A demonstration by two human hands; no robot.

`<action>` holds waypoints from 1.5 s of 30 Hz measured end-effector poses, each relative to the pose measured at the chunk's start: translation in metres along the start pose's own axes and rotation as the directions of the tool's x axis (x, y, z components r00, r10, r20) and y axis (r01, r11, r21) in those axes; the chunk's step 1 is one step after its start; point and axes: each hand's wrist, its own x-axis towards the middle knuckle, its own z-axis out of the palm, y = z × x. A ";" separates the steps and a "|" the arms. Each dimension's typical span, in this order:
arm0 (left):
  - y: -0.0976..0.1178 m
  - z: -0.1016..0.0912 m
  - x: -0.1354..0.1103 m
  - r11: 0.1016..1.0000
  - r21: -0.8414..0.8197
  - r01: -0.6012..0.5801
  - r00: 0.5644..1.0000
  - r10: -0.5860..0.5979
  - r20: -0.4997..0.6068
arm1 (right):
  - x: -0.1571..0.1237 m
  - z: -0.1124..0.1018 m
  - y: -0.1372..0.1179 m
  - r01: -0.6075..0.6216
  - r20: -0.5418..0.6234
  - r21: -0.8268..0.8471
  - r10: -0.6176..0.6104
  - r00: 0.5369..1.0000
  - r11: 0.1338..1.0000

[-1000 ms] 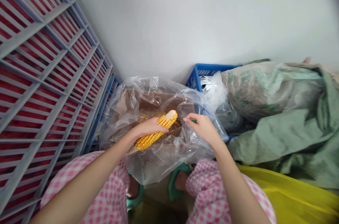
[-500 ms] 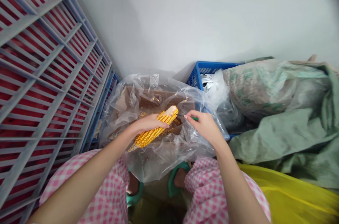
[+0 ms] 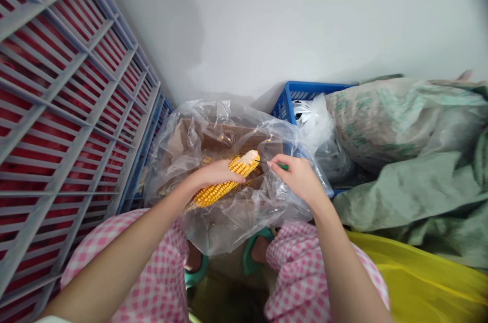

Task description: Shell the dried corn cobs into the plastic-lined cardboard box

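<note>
My left hand [image 3: 213, 174] is wrapped round a yellow corn cob [image 3: 223, 185], which points up and to the right, its pale bare tip stripped of kernels. My right hand [image 3: 299, 179] pinches a thin tool with a green handle [image 3: 282, 166], its metal point touching the cob's tip. Both hands are over a cardboard box [image 3: 213, 142] lined with a clear plastic bag [image 3: 236, 216]. Loose kernels lie inside the box.
A grey slatted rack with red panels [image 3: 64, 109] stands on the left. A blue crate [image 3: 301, 96] sits behind the box, holding a white bag. Green sacks [image 3: 412, 160] pile up on the right, above a yellow sheet [image 3: 427, 282]. Pink checked trousers cover my knees [image 3: 152, 267].
The view has shifted slightly. My hands stay on the cob and tool; the tool's point has come closer to the cob's tip.
</note>
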 end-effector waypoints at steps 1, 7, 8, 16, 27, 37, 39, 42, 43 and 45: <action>0.000 0.000 0.000 1.000 -0.016 -0.007 1.000 0.007 0.022 | 0.000 0.000 0.001 0.003 0.002 -0.002 -0.003 1.000 1.000; 0.004 -0.005 -0.002 0.999 0.045 0.025 0.997 -0.028 0.068 | -0.001 0.001 0.004 0.004 0.011 -0.021 -0.004 1.000 1.000; 0.005 -0.006 -0.002 0.998 0.060 0.030 0.997 -0.034 0.062 | 0.000 0.002 0.004 0.010 0.014 -0.029 -0.010 1.000 1.000; -0.009 0.013 0.004 0.996 -0.069 0.062 0.995 -0.067 -0.072 | 0.009 0.051 -0.002 -0.004 -0.050 -0.229 -0.008 0.999 0.974; -0.042 0.028 0.015 0.957 -0.046 0.287 0.940 -0.291 -0.180 | 0.007 0.127 0.018 -0.160 -0.124 0.132 0.176 0.977 0.978; -0.051 0.049 0.024 0.885 -0.284 0.368 0.912 -0.404 -0.078 | -0.006 0.154 0.010 -0.199 -0.153 0.088 0.211 0.966 0.976; -0.048 0.050 0.025 0.879 -0.329 0.345 0.917 -0.391 -0.083 | -0.002 0.149 0.008 -0.195 -0.134 0.091 0.206 0.969 0.977; -0.042 0.049 0.024 0.917 -0.257 0.306 0.927 -0.348 -0.137 | 0.010 0.134 0.010 -0.172 -0.076 0.068 0.177 0.981 0.983; -0.040 0.048 0.023 0.926 -0.226 0.301 0.933 -0.335 -0.133 | 0.013 0.129 0.012 -0.171 -0.060 0.055 0.174 0.983 0.984; -0.037 0.046 0.021 0.946 -0.169 0.276 0.946 -0.298 -0.126 | 0.019 0.119 0.015 -0.177 -0.039 0.030 0.178 0.983 0.984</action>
